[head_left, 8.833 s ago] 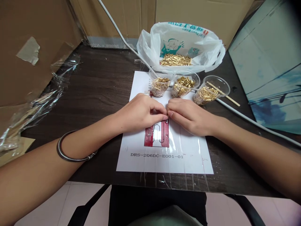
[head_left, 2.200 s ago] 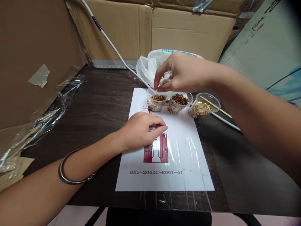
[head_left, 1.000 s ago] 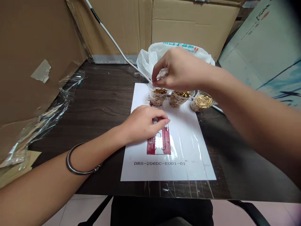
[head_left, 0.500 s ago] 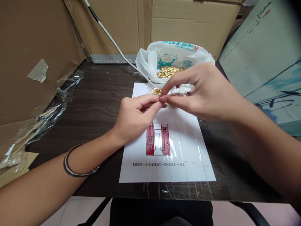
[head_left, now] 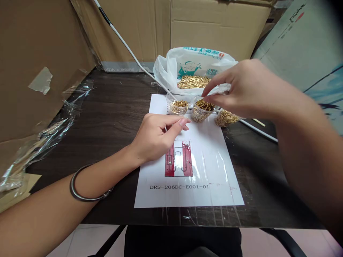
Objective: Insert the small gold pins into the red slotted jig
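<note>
Pins point(head_left: 207, 104) remain in the cup point(head_left: 199, 115) under the narrowly pinched right hand point(head_left: 248, 89); left hand point(head_left: 157, 137) pinches too; whether either holds one is unclear.

Middle cup point(head_left: 197, 116): clear plastic, mouth up, at the fingertips of my right hand point(head_left: 246, 85).
Middle cup's pieces point(head_left: 205, 105): many tiny gold rods, heaped loosely, darker on top in my hand's shadow.
Left cup point(head_left: 169, 103): clear too, just beside the middle one, with gold rods lying every which way.
Right cup point(head_left: 221, 122): brighter gold rods inside, its mouth partly hidden by my hand.
White wad point(head_left: 224, 88): crumpled, tucked in my curled right fingers.
Printed sheet point(head_left: 209, 196): white, flat under my left hand point(head_left: 154, 137), a red-banded diagram above "DRS-206DC-E001-01".
</note>
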Tool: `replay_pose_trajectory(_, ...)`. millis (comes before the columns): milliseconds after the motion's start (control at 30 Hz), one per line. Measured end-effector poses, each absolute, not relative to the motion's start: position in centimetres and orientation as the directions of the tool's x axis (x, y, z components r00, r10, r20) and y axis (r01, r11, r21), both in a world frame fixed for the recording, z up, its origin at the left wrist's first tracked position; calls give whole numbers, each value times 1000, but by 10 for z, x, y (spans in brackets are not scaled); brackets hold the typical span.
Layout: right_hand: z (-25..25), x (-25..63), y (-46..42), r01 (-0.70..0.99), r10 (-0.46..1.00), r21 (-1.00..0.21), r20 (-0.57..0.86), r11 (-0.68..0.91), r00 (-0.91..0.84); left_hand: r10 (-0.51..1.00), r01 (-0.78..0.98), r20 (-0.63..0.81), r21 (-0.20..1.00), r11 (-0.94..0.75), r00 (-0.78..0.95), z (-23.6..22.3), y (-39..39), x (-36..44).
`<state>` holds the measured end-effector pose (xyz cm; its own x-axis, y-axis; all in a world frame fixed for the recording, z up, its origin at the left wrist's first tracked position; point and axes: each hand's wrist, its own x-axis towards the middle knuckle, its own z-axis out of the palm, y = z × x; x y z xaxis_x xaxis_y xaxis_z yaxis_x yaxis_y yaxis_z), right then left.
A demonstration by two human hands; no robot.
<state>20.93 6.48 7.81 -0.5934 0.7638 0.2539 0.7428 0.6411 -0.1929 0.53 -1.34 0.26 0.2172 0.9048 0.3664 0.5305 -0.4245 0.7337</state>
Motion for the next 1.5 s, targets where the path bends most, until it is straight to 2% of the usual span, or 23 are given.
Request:
replay_pose_trajectory(133,64,213,80,771,792,-179,130,611,-597,912,508,346,758,-409,219,2,-14,7)
replay_pose_trajectory(267,59,213,85,780,802,-192,96,596,-589,915,537,319,740,-404,248,2,-13,7)
replay_pose_trajectory(533,56,207,85,758,805,-269,180,594,-566,882,649,271,601,-467,384,4,-11,7)
replay_pose_trajectory(633,54,208,87,732,781,-272,238,625,-578,867,629,286,601,-494,409,2,-10,7)
replay_pose_trajectory(800,59,211,82,752,777,-206,255,626,-576,854,587,287,629,-510,434,0,-10,6)
replay_pose_trajectory(900,63,206,61,669,698,-236,399,704,-594,854,595,251,627,-503,456,-1,-9,6)
replay_pose_trajectory(933,63,204,50,615,660,-274,475,739,-582,855,600,238,627,-497,460,-1,-9,6)
replay_pose_trajectory(1000,57,198,30,505,621,-363,513,783,-593,859,605,235,626,-491,455,-2,-9,6)
replay_pose_trajectory(1233,0,198,1,303,647,-607,495,735,-579,862,612,256,617,-495,438,2,-10,6)
replay_pose_trajectory(1367,-13,202,7,196,569,-603,522,773,-635,862,613,247,619,-492,442,5,-9,5)
replay_pose_trajectory(1500,-13,201,8,193,529,-558,539,807,-655,861,610,219,627,-485,460,5,-8,4)
